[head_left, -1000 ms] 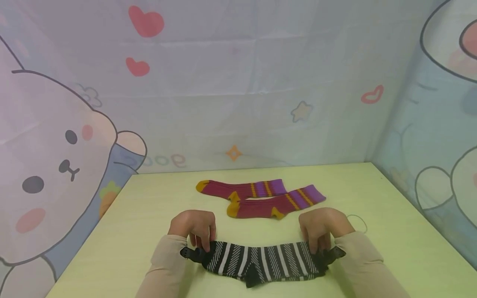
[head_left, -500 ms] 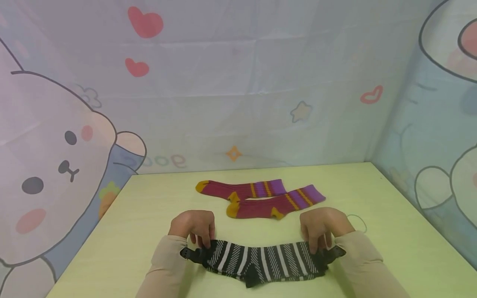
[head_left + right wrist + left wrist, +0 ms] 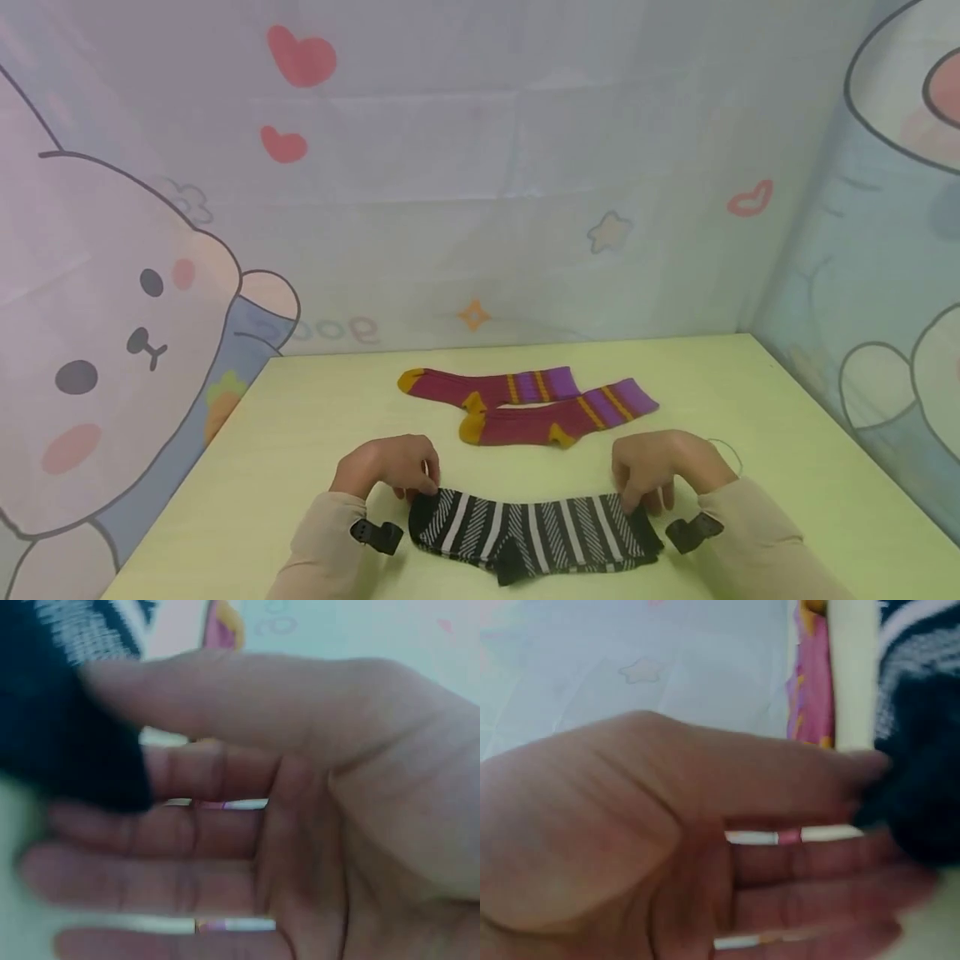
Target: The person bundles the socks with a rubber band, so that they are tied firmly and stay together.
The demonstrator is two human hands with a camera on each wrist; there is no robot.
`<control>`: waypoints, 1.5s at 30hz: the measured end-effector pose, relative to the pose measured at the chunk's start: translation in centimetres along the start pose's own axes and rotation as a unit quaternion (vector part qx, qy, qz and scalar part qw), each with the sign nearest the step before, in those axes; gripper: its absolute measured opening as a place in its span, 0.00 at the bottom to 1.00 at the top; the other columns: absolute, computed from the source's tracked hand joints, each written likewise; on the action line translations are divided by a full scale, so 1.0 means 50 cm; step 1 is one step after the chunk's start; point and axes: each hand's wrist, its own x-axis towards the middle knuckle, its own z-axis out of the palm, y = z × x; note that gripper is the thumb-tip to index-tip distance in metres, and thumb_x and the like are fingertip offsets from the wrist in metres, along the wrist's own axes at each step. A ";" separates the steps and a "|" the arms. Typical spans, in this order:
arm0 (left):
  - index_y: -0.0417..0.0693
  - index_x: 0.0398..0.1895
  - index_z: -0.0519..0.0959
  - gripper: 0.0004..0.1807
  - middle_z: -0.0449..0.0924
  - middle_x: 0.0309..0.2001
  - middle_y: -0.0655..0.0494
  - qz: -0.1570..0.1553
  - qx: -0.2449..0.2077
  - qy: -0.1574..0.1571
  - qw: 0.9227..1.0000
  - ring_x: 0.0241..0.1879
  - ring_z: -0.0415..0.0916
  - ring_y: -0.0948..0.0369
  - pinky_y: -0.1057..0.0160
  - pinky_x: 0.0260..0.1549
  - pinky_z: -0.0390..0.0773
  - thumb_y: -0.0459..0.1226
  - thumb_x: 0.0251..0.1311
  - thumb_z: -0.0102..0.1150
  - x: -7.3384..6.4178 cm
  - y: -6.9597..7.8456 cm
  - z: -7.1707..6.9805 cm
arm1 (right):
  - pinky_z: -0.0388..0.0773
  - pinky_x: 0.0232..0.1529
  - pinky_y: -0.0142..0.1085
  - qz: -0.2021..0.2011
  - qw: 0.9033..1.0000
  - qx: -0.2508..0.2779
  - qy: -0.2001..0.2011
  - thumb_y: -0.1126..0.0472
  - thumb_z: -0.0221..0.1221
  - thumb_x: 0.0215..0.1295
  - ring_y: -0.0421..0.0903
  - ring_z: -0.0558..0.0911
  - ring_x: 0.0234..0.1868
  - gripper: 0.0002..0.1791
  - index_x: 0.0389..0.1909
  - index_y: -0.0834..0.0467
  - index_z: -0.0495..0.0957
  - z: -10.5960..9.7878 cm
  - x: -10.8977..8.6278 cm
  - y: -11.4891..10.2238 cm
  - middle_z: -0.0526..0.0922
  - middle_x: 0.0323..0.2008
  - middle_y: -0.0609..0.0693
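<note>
A black sock [image 3: 551,533] with white stripes and herringbone bands lies stretched sideways near the front of the table, its dark heel toward me. Another layer of fabric shows along its lower edge. My left hand [image 3: 393,463] pinches the sock's left end between thumb and fingers. At the opposite end, my right hand [image 3: 651,467] pinches the upper corner. Both wrist views show the dark fabric [image 3: 930,772] between thumb and fingertips, blurred at close range; in the right wrist view the sock end [image 3: 82,742] hangs over the fingers.
Beyond the hands lie two burgundy socks, one farther back [image 3: 457,387] and one nearer [image 3: 525,425], with mustard toes and purple cuffs, slightly overlapping. A thin loop of string [image 3: 731,450] is by the right wrist. A printed cloth [image 3: 525,208] backs the yellow table [image 3: 300,433].
Both wrists have shifted slightly outward, and the wrist cameras now stand apart from the sock's ends. The view has tilted a little. The striped sock stays nearly in place.
</note>
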 end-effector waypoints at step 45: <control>0.46 0.31 0.79 0.05 0.77 0.27 0.55 0.012 0.007 0.033 0.999 0.22 0.79 0.56 0.61 0.24 0.76 0.30 0.63 0.64 -0.026 -0.009 0.023 | 0.80 0.20 0.38 -0.062 0.997 0.039 0.008 0.71 0.65 0.54 0.47 0.82 0.18 0.09 0.19 0.57 0.79 0.025 -0.035 0.012 0.81 0.18 0.49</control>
